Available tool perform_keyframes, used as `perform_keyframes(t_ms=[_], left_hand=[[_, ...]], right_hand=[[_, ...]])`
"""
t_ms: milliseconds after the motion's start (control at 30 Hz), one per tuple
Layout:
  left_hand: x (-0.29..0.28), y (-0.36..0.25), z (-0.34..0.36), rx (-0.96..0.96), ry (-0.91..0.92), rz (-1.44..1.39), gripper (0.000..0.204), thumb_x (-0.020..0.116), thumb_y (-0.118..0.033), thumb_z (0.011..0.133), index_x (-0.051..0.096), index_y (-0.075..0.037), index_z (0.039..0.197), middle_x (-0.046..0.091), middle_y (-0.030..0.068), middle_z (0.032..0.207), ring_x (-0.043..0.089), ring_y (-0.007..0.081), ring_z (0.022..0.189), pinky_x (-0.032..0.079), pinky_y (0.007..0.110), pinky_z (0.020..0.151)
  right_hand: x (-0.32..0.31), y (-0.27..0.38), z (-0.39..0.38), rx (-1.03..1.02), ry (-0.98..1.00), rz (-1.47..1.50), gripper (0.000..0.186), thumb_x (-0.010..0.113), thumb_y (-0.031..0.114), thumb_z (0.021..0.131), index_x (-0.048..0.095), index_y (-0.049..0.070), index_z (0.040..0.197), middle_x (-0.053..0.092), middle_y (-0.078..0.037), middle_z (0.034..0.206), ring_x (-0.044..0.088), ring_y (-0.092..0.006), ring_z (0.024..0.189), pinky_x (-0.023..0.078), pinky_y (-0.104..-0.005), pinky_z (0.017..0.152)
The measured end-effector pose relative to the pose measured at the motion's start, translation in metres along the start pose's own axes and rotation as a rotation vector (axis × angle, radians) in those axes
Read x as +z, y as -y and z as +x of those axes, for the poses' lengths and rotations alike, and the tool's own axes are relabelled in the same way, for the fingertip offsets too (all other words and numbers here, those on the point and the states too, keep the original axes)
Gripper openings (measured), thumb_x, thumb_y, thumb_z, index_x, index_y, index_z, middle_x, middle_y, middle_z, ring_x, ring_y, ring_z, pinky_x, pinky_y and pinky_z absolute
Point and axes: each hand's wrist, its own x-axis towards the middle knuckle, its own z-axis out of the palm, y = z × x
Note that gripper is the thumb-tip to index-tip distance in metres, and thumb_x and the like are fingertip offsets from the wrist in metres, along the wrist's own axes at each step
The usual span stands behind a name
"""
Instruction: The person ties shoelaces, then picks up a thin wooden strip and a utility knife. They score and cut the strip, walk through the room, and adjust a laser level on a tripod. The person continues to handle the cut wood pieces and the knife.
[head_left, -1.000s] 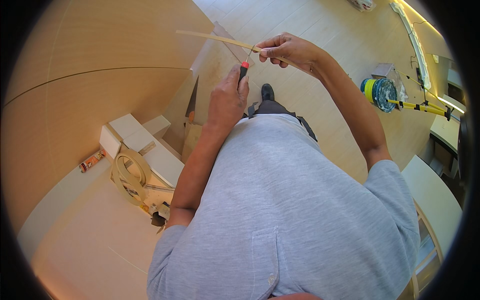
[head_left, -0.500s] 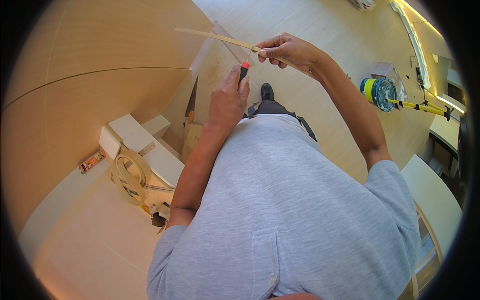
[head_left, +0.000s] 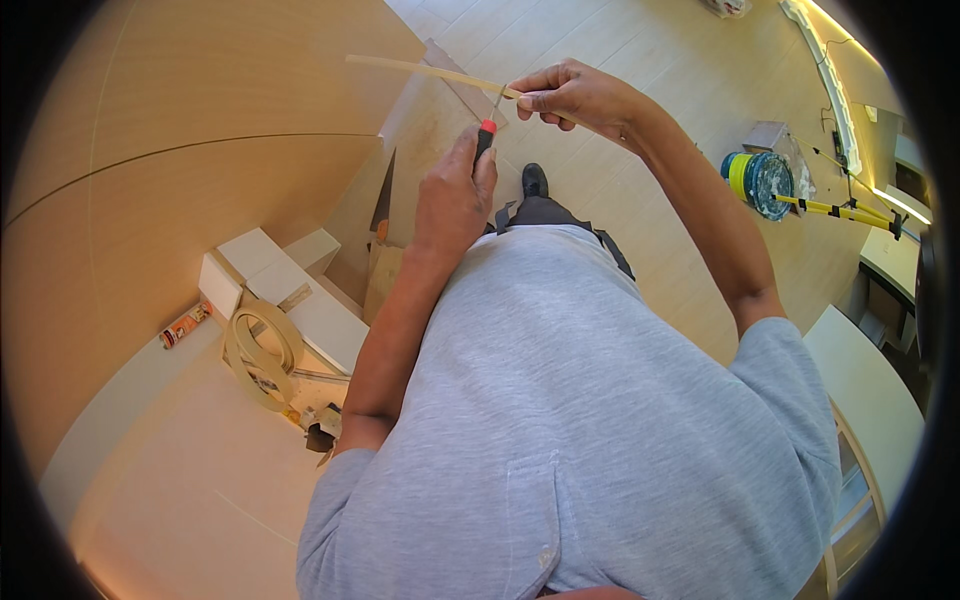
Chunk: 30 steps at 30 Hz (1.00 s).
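My right hand (head_left: 578, 98) pinches a long, thin strip of tan edge banding (head_left: 410, 67). Its free end reaches left, and the other part runs back under my palm toward the wrist. My left hand (head_left: 455, 200) is closed round a slim hand tool (head_left: 487, 136) with a black and red handle and a narrow metal shaft. That shaft points up at the strip and meets or crosses it just left of my right fingertips; whether it is a blade or a screwdriver tip is too small to tell.
A coil of tan banding (head_left: 262, 355) and white boards (head_left: 290, 290) lie at the left, near a sealant tube (head_left: 186, 326). A wood panel (head_left: 230, 90) rises at upper left. On the right stand a paint-stained bucket (head_left: 762, 187), yellow poles (head_left: 840, 211) and a white table (head_left: 865, 385).
Both hands stay nearly in place. The tool's tip has shifted slightly up along the strip, and the strip has tilted a little.
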Motion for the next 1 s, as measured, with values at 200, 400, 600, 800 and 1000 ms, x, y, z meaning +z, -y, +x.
perform_keyframes(t_ms=[200,400,600,800,1000], left_hand=[[0.001,0.0,0.003,0.026,-0.01,0.007,0.035,0.063,-0.013,0.097,0.058,0.006,0.126,0.068,0.028,0.101,0.066,0.0457,0.089,0.053,0.049,0.075],[-0.001,-0.002,0.007,0.043,-0.002,0.018,0.036,0.064,-0.013,0.096,0.058,0.006,0.126,0.068,0.0285,0.102,0.067,0.0459,0.09,0.054,0.049,0.077],[-0.004,-0.006,0.007,-0.001,0.015,0.003,0.036,0.064,-0.013,0.096,0.06,0.007,0.125,0.068,0.0301,0.105,0.067,0.0465,0.091,0.054,0.049,0.077],[-0.005,-0.005,0.008,0.027,0.002,0.0,0.035,0.064,-0.013,0.096,0.06,0.008,0.124,0.068,0.0303,0.104,0.067,0.0469,0.09,0.054,0.049,0.076],[-0.007,-0.007,0.008,0.004,0.035,0.004,0.034,0.064,-0.013,0.096,0.06,0.007,0.124,0.067,0.0296,0.104,0.067,0.0462,0.091,0.054,0.049,0.077]], right_hand=[[-0.001,-0.001,0.003,0.003,-0.001,0.019,0.035,0.071,0.019,0.087,0.076,0.003,0.118,0.064,0.003,0.081,0.047,-0.0068,0.069,0.037,-0.0242,0.06],[-0.002,-0.004,0.006,-0.026,-0.022,-0.023,0.036,0.071,0.019,0.088,0.075,0.002,0.119,0.063,0.002,0.08,0.048,-0.0077,0.069,0.038,-0.0245,0.06],[-0.003,-0.001,0.006,-0.076,-0.049,-0.176,0.038,0.07,0.019,0.089,0.073,0.001,0.123,0.062,0.001,0.079,0.047,-0.0091,0.067,0.038,-0.0256,0.056],[-0.002,0.005,0.004,-0.089,-0.065,-0.207,0.035,0.068,0.017,0.089,0.074,0.002,0.121,0.061,0.001,0.077,0.046,-0.0094,0.067,0.037,-0.0259,0.054],[-0.005,0.006,0.005,-0.046,-0.025,-0.167,0.031,0.066,0.016,0.089,0.077,0.002,0.115,0.061,0.001,0.076,0.046,-0.0099,0.066,0.036,-0.0258,0.054]])
